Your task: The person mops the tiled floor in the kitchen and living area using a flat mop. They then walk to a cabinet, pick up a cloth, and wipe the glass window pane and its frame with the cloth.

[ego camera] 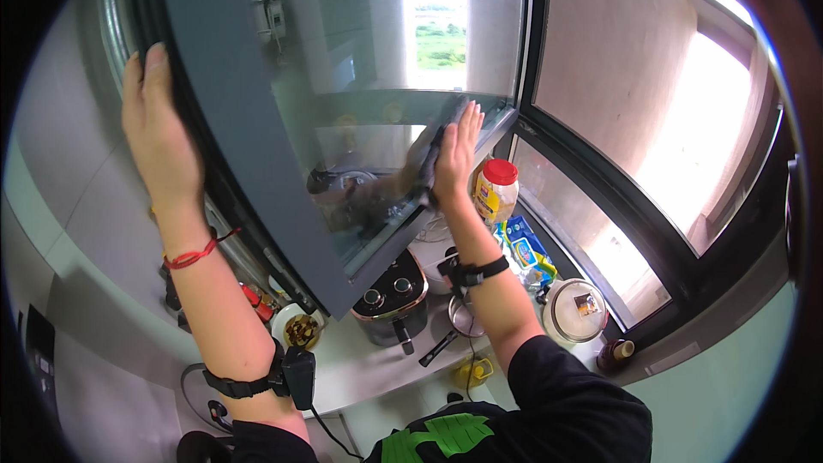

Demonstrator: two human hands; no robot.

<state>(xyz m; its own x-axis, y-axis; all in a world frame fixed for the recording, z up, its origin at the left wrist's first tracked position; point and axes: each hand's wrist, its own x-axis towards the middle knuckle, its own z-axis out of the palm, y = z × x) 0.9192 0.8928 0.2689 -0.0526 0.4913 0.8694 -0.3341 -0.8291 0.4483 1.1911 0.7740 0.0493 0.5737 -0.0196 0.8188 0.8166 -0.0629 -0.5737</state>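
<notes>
An open window sash with a grey frame (251,161) fills the middle of the view. My left hand (161,135) grips the outer edge of that frame at the left, thumb and fingers pointing up. Against the lower right part of the glass pane (366,109), my right hand (458,154) presses a dark cloth (429,173) with nearly straight fingers. Much of the cloth is hidden behind the palm. The glass mirrors the arm and shows a window with greenery.
Below the sash's lower corner stands a black air fryer (392,299). Around it are a small pan (463,318), a bowl of food (302,331), a red-lidded jar (498,183), a wipes packet (524,251), a lidded pot (575,312) and a dark bottle (616,354).
</notes>
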